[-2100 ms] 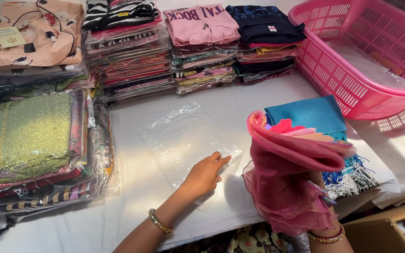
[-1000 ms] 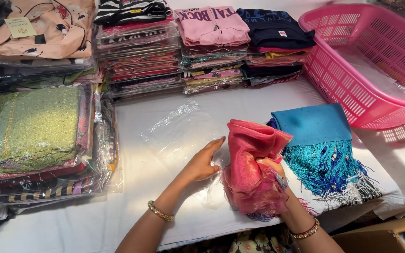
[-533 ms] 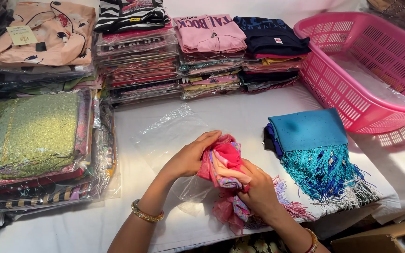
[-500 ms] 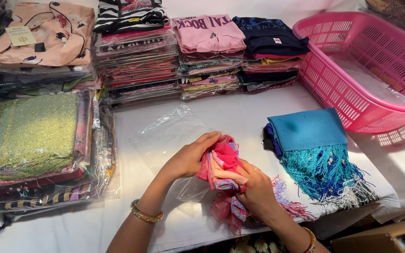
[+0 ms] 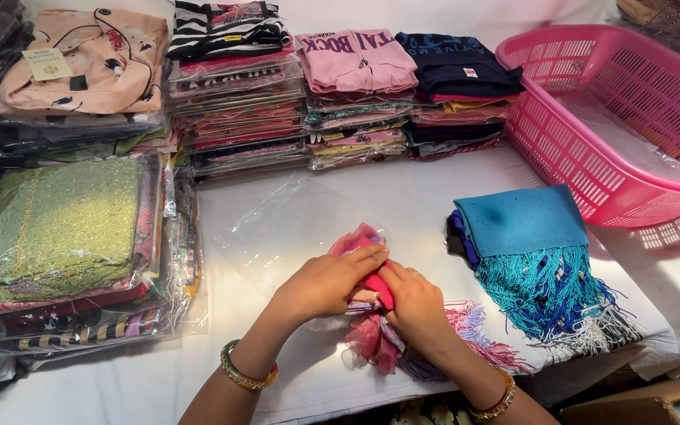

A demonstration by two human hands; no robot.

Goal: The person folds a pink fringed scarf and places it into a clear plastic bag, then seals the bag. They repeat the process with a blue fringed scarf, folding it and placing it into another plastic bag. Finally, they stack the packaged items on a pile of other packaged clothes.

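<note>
A bunched pink scarf (image 5: 365, 238) with a pink fringe (image 5: 478, 337) lies on the white table (image 5: 403, 193), at the mouth of a clear plastic bag (image 5: 281, 228). My left hand (image 5: 328, 282) presses on the cloth from the left. Meeting it from the right, my right hand (image 5: 415, 305) also grips the cloth. Part of the scarf is hidden beneath both hands. To the right lies a folded turquoise scarf (image 5: 519, 220) with a long blue fringe.
A pink plastic basket (image 5: 592, 157) stands at the back right. Stacks of folded, bagged garments (image 5: 238, 102) line the table's back. A pile of bagged fabric with a green piece on top (image 5: 57, 224) sits at the left. A cardboard box (image 5: 631, 405) is below the front edge.
The pink scarf was held up in my right hand, then lowered and bunched. Both hands now press it down at the bag's opening.
</note>
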